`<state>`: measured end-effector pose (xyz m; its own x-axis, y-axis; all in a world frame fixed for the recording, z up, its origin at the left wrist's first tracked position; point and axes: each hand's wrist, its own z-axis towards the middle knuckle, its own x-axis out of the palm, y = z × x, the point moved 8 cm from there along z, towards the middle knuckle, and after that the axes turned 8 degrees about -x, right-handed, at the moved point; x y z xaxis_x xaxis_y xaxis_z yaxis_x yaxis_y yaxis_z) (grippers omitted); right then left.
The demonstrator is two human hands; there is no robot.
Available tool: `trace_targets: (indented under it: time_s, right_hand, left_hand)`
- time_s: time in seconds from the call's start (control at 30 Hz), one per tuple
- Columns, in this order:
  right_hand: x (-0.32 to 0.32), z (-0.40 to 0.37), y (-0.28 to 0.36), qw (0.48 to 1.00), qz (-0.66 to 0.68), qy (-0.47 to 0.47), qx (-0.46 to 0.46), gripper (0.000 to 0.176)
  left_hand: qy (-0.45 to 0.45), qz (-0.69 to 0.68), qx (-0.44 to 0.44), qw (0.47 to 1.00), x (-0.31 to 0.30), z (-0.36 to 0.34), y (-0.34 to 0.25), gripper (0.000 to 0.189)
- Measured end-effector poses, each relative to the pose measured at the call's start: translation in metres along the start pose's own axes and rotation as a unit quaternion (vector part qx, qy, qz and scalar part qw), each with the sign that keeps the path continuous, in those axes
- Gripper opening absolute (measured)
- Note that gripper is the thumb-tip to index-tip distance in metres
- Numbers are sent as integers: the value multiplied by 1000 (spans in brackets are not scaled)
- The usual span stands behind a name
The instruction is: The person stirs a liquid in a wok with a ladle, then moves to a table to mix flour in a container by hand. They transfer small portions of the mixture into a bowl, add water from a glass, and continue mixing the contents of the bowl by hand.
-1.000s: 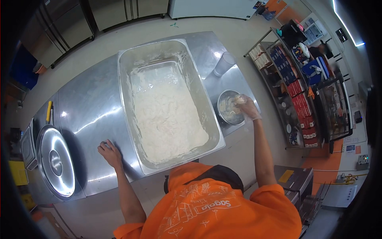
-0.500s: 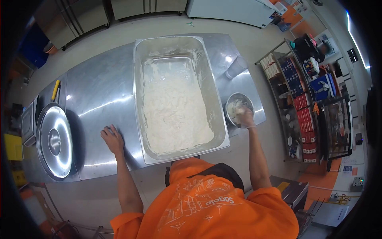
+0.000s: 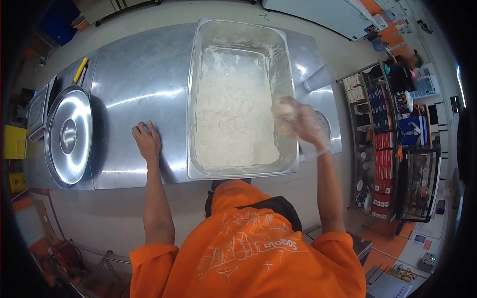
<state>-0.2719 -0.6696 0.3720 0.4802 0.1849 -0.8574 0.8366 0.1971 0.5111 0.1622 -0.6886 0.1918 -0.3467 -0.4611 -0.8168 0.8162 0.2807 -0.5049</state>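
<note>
A deep rectangular metal pan (image 3: 193,107) stands in front of me, with a wide layer of pale, lumpy dough (image 3: 233,124) across its bottom. My right hand (image 3: 309,126), in a clear plastic glove, is closed around a pale lump of dough (image 3: 284,108) over the pan's right wall. Motion blurs the hand and the lump somewhat. Behind that hand a round metal bowl (image 3: 324,121) is partly hidden. Left of the pan, my left hand (image 3: 148,143) rests on the steel table (image 3: 134,74), fingers apart, holding nothing.
A translucent cup (image 3: 320,78) lies or leans at the table's right. On the left are a round metal lid (image 3: 68,138) and a yellow-handled tool (image 3: 80,69). A stocked shelf rack (image 3: 370,144) stands at the right; another person (image 3: 403,69) is beyond it.
My right hand has come out of the bowl and moved left to the pan's right wall, carrying the pale lump. The left hand stays on the table. The view has shifted.
</note>
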Motion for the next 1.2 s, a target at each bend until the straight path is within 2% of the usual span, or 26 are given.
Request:
trace_targets:
  time_s: [0.03,0.07,0.13,0.17,0.23,0.37,0.43,0.47,0.5,0.53,0.57,0.63,0.77,0.83,0.87,0.93,1.03,1.2]
  right_hand:
    - [14,10,5,995,-75,61,29,43]
    - [23,17,5,994,-78,68,25,43]
    - [46,30,8,986,-140,67,-63,33]
    - [55,37,6,984,-143,76,-71,33]
    - [62,47,10,994,57,51,-83,31]
    - [63,60,23,995,57,23,-83,29]
    - [63,65,21,995,-85,20,-57,32]
    - [66,67,25,994,-86,25,-61,32]
    - [70,69,23,996,80,29,-23,33]
    - [75,69,21,969,244,34,19,33]
    - [75,69,23,969,243,38,19,33]
    - [78,68,32,937,342,70,24,35]
    - [71,64,52,927,364,76,58,36]
    - [72,63,50,905,415,68,57,42]
    - [73,64,48,905,416,69,58,42]
    - [67,68,49,957,283,53,23,42]
    - [56,66,65,972,230,45,30,47]
    - [59,60,56,953,286,84,42,55]
  left_hand:
    - [0,2,-7,1000,-1,0,1,33]
    - [4,-5,-8,1000,0,1,0,33]
    - [5,-8,-23,1000,-1,1,4,33]
    - [4,-5,-19,1000,0,2,4,33]
    - [3,-1,-28,1000,-1,2,7,33]
    - [-1,1,-19,1000,-2,3,6,32]
    - [-4,2,-21,1000,-2,4,8,32]
    - [0,2,-21,1000,-1,4,8,32]
    - [3,2,-21,1000,-1,4,8,32]
    - [3,3,-26,1000,-1,4,10,32]
    - [11,1,-29,1000,-1,4,10,33]
    - [19,-4,-32,999,1,4,11,34]
    - [6,6,-24,1000,0,5,10,33]
    - [0,14,-20,1000,-1,5,9,33]
    - [0,13,-22,1000,-2,5,9,33]
    - [0,11,-23,1000,-1,5,9,33]
    - [1,11,-21,1000,-1,5,10,33]
    - [-9,13,-14,1000,-2,5,8,34]
